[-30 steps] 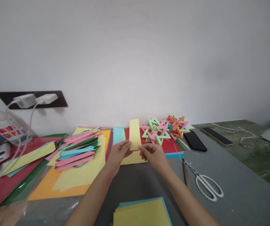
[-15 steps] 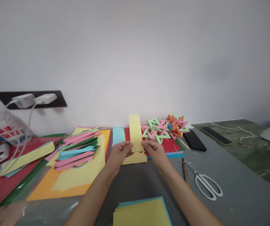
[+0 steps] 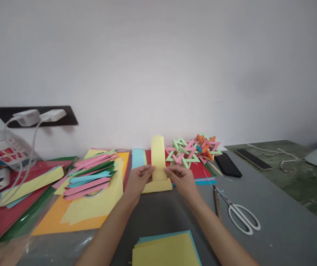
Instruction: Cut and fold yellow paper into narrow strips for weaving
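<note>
Head view: grey table (image 3: 280, 199) against pale wall (image 3: 158, 66); left hand (image 3: 138, 180) and right hand (image 3: 183, 181) pinch one yellow strip (image 3: 157, 155); white-handled scissors (image 3: 231, 204) lie rightward.

The yellow paper strip (image 3: 157, 157) is long, narrow and plain, standing roughly upright with its broad face toward the viewer. It looks doubled: near the top, a second yellow edge shows just right of the front layer, slightly out of line. The left fingers (image 3: 148, 170) and right fingers (image 3: 171, 171) pinch its lower side edges, just above a flat yellow paper piece (image 3: 157, 187) on the tabletop (image 3: 158, 210).
</note>
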Motion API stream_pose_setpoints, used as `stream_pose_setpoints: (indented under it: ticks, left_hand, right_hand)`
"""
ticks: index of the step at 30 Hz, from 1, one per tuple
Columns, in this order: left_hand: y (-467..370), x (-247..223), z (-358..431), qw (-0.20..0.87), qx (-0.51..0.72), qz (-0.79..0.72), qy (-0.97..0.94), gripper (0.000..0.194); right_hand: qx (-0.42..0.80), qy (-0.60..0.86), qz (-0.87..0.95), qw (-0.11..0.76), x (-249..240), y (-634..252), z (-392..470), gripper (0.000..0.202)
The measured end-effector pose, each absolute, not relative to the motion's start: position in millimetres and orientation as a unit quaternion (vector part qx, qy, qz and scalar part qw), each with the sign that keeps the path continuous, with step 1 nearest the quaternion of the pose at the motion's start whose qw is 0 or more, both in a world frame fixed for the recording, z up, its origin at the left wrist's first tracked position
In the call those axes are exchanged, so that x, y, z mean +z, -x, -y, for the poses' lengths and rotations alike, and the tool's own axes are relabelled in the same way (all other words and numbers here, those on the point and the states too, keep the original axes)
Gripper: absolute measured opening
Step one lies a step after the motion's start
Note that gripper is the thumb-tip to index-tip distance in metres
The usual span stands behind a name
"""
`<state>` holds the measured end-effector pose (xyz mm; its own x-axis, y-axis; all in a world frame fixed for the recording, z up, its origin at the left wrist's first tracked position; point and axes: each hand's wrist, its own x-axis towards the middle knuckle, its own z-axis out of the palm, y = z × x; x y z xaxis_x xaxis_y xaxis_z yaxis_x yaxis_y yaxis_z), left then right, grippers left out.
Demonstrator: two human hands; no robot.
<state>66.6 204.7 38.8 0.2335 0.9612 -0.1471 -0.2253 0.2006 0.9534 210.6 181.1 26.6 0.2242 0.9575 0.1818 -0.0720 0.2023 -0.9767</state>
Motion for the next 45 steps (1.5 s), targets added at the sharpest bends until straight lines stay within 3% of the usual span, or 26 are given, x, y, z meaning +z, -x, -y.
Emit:
stream_pose_setpoints:
  ticks: [7, 29, 38, 45]
  left_hand:
    - [-66.5, 37.1, -203.1, 0.635, 0.439, -0.418, -0.478, 0.034]
    - [-66.5, 37.6, -205.0, 0.59, 0.476, -0.432, -0.488, 0.034]
    - [-66.4, 37.4, -204.6, 0.592, 0.465, -0.411, -0.514, 0.034]
    - [-64.8, 42.4, -206.0, 0.609, 0.485, -0.427, -0.46, 0.035]
  right_hand:
    - [0.509, 0.438, 0.424, 0.608, 21.3, -212.4, -185.2, 0.032]
    - [0.329, 0.498, 0.541, 0.592, 25.5, -208.6, -177.9, 0.021]
    - [0.392, 0.474, 0.501, 0.609, 28.0, -213.5, -181.2, 0.024]
    - [0.363, 0.464, 0.577, 0.565, 30.6, -212.2, -177.5, 0.023]
